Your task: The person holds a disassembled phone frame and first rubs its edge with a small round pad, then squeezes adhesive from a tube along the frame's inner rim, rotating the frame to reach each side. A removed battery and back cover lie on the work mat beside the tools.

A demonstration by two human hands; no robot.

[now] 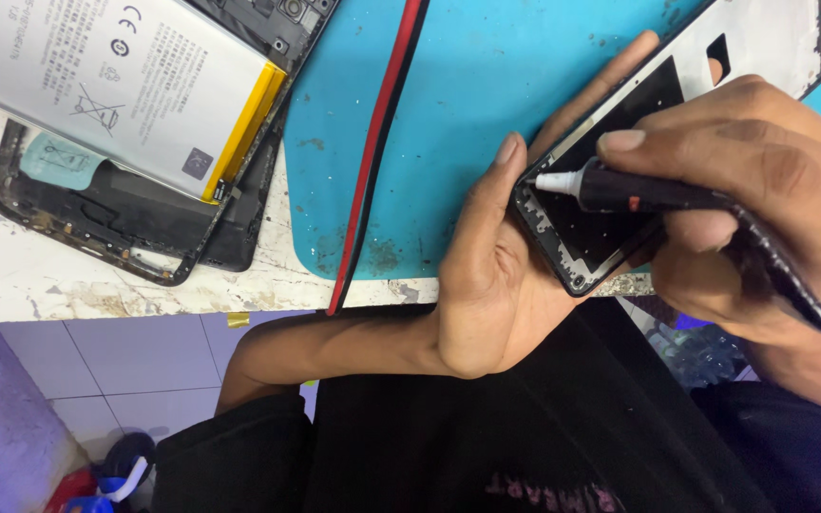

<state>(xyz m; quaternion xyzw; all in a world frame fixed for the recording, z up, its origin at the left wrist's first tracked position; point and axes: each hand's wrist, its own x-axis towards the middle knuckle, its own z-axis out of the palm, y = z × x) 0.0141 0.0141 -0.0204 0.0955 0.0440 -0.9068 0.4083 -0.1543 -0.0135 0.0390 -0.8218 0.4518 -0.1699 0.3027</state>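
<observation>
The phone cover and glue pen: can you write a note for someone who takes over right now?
Left hand: cradles the phone cover, inside face up, over the table edge.
Right hand: grips the black glue pen, white tip touching the cover's lower corner rim.
On the table: blue mat, opened phone with battery showing.
Done: no glue line can be made out on the rim.
Left: judging by that, most of the rim.
</observation>
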